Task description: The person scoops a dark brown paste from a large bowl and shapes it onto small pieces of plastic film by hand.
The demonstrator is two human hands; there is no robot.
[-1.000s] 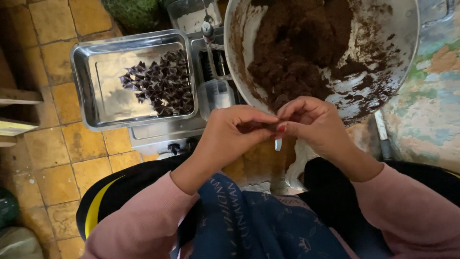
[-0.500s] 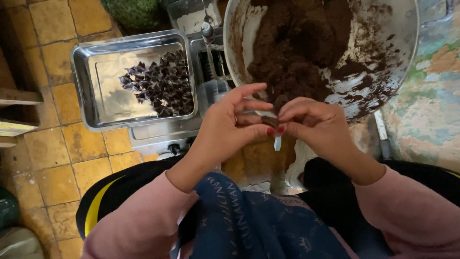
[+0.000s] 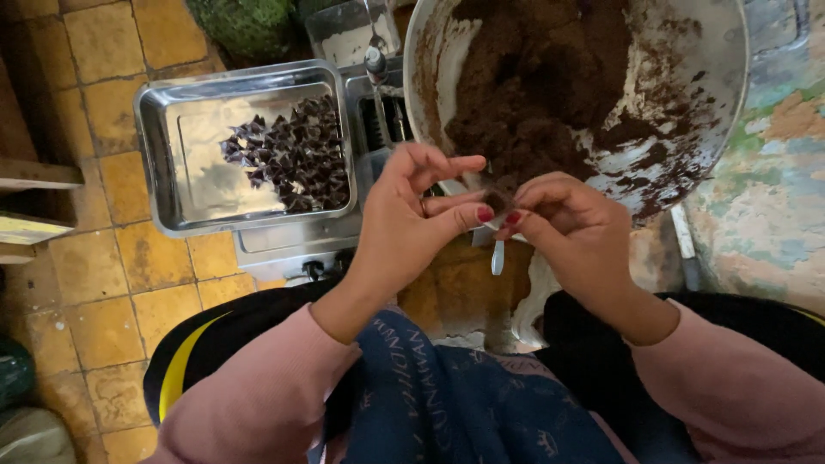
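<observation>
My left hand (image 3: pixel 411 219) and my right hand (image 3: pixel 571 228) meet in front of me, thumbs and fingertips pinched together on a small dark brown piece in clear wrap (image 3: pixel 498 204). A strip of the wrap (image 3: pixel 497 256) hangs down below the fingers. Just beyond the hands stands a large metal bowl (image 3: pixel 722 103) holding dark brown paste (image 3: pixel 541 77). To the left, a steel tray (image 3: pixel 163 172) holds a heap of small dark wrapped pieces (image 3: pixel 296 155). Pink sleeves cover both my forearms.
The tray rests on a grey machine (image 3: pixel 292 245) with knobs. A clear container (image 3: pixel 344 30) and a green object (image 3: pixel 245 24) stand at the back. Orange floor tiles (image 3: pixel 94 258) lie to the left, a painted worn surface (image 3: pixel 765 223) to the right.
The fingers have shifted on the small piece: the left hand's upper fingers have lifted and spread, while both thumbs stay pinched on it. The hands have barely moved otherwise.
</observation>
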